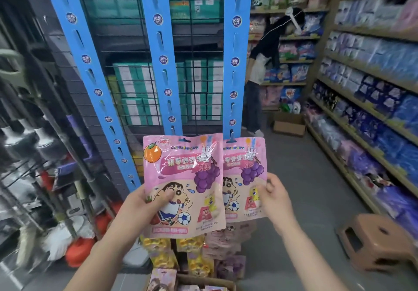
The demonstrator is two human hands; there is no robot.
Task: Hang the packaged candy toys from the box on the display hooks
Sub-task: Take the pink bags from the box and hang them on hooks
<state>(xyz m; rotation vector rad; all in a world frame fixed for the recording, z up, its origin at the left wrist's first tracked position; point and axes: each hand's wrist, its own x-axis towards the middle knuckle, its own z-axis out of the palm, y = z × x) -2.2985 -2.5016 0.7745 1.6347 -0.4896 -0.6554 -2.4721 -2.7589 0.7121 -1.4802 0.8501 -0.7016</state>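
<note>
My left hand (144, 209) grips a pink candy toy pack (183, 184) by its lower left edge, thumb across the cartoon print. My right hand (274, 197) pinches a second pink pack (245, 177) at its right edge. That second pack's top hole sits on a clip at the bottom of the right blue hanging strip (235, 69). Two more blue strips, the middle strip (161, 60) and the left strip (90, 71), hang bare on the black wire grid. The cardboard box (203, 284) with more packs lies at the bottom edge.
Yellow and pink packs (199, 256) hang low below my hands. A brown plastic stool (380, 238) stands on the floor at right. Stocked shelves (366, 100) line the right wall. A person (262, 69) stands in the aisle beside a carton (289, 124). Mops and racks (40, 177) fill the left.
</note>
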